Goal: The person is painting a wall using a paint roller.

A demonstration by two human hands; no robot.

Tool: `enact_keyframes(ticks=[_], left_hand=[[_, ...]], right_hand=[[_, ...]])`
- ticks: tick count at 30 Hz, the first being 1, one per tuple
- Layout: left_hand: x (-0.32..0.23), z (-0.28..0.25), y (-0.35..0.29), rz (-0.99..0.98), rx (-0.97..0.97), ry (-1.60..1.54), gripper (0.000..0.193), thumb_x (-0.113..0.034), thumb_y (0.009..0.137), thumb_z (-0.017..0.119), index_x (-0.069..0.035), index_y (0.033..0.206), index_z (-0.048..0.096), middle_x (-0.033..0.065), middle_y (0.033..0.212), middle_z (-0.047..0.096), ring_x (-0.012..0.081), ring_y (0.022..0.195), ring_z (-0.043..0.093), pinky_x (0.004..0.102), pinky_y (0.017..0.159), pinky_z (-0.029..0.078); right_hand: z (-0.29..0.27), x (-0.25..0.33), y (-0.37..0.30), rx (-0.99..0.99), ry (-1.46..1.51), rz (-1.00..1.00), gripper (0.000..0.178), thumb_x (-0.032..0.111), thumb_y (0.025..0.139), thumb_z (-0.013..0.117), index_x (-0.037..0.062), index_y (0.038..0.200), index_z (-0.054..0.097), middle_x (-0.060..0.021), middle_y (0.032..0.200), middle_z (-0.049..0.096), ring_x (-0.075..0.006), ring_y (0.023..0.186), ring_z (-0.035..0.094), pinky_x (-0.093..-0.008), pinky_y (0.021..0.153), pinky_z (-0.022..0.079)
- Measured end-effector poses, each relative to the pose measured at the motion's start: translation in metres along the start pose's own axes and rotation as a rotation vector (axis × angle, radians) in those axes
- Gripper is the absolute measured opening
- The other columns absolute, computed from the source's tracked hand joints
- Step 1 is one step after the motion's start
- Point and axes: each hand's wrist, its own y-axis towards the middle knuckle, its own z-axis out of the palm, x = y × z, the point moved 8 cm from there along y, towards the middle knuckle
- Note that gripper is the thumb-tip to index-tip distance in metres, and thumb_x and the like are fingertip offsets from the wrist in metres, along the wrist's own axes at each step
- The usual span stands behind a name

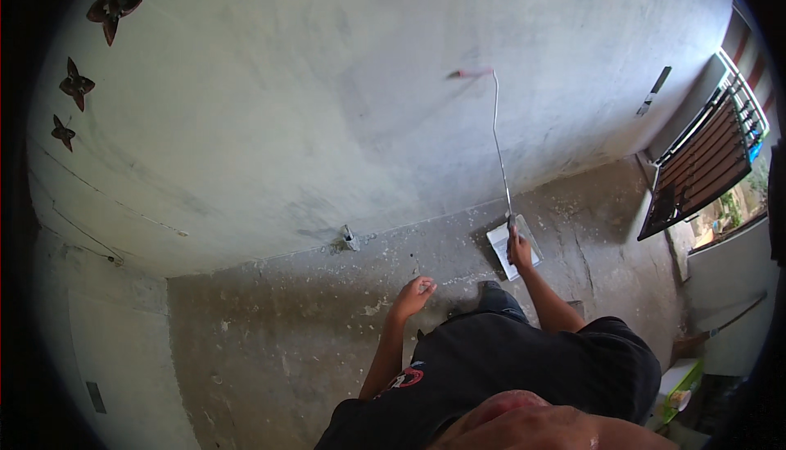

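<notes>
Three dark, four-pointed ornaments point(114, 6) hang in a row at ten o'clock, with a thin wire point(123, 204) at nine. A dark strip point(657, 83) sits at two, a brown barred gate point(702, 162) at three; at four, a broom point(697, 339) and a green-and-white box point(681, 386).

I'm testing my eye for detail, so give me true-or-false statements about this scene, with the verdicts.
1. The bare right hand grips the long, thin, silvery metal rod. True.
2. The bare left hand grips that rod too. False: it is apart from the rod.
3. Three dark, four-pointed ornaments are on the pale, smudged wall. True.
4. The white rectangular tray is fixed to the wall. False: it lies on the grey-brown floor.
</notes>
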Motion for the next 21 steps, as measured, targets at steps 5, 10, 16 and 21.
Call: enact_keyframes(ticks=[5, 10, 16, 21], left_hand=[[-0.020, -0.005, 0.009, -0.030, 0.012, 0.067, 0.037, -0.032, 0.091, 0.063, -0.003, 0.114, 0.058, 0.0109, 0.103, 0.066, 0.0203, 0.084, 0.064, 0.0328, 0.075, 0.051], [-0.026, -0.002, 0.007, -0.044, -0.011, 0.103, 0.038, -0.033, 0.089, 0.064, -0.005, 0.114, 0.059, 0.0117, 0.104, 0.066, 0.0220, 0.084, 0.064, 0.0341, 0.076, 0.051], [-0.009, 0.010, -0.011, -0.084, -0.031, 0.029, 0.038, -0.034, 0.089, 0.064, -0.004, 0.114, 0.059, 0.0122, 0.107, 0.066, 0.0246, 0.091, 0.065, 0.0345, 0.080, 0.051], [-0.001, 0.012, -0.020, -0.017, -0.030, 0.029, 0.039, -0.033, 0.090, 0.063, -0.001, 0.113, 0.058, 0.0129, 0.107, 0.066, 0.0234, 0.097, 0.065, 0.0346, 0.083, 0.051]], right_hand=[[-0.007, 0.152, 0.040, 0.108, 0.132, -0.210, 0.063, 0.064, 0.092, 0.038, 0.0111, 0.061, 0.046, 0.0003, 0.047, 0.041, -0.0098, 0.034, 0.039, -0.0252, 0.033, 0.029], [0.006, 0.229, 0.053, 0.113, 0.184, -0.215, 0.065, 0.069, 0.090, 0.036, 0.0118, 0.061, 0.046, 0.0001, 0.046, 0.040, -0.0112, 0.035, 0.041, -0.0262, 0.035, 0.033], [0.032, 0.048, 0.065, 0.124, -0.109, -0.244, 0.069, 0.061, 0.094, 0.036, 0.0053, 0.057, 0.051, -0.0064, 0.042, 0.044, -0.0187, 0.032, 0.045, -0.0327, 0.035, 0.035], [-0.024, -0.100, 0.022, -0.129, -0.403, 0.022, 0.069, 0.063, 0.089, 0.046, -0.0011, 0.067, 0.060, -0.0111, 0.052, 0.053, -0.0238, 0.047, 0.057, -0.0394, 0.047, 0.046]])
